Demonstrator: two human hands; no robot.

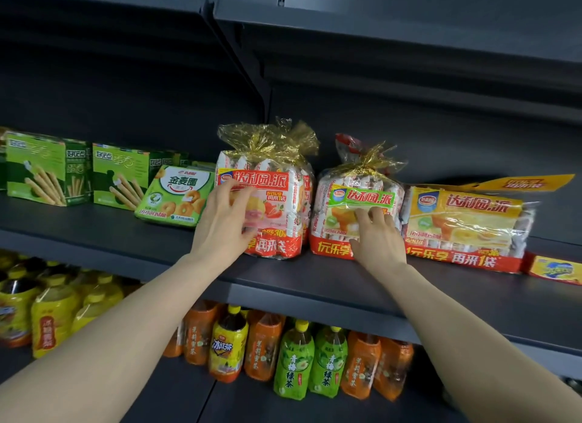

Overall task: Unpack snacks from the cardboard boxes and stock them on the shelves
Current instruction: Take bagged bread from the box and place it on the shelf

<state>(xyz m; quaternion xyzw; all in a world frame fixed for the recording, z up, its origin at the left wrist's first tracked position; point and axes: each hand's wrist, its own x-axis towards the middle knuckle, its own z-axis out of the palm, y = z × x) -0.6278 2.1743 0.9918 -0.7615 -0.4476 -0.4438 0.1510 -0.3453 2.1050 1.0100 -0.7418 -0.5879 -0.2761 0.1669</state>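
Dark shelving (pixel 132 233) carries snack packs near its front edge. To square them well, push each bag back evenly and keep labels facing out. Left hand (pixel 225 221) lies flat, fingers spread, against the red bag (pixel 277 202), which stands upright beyond its fingertips. Right hand (pixel 376 240) presses the green bag (pixel 346 202) beside it, fingers loosely bent on the label.
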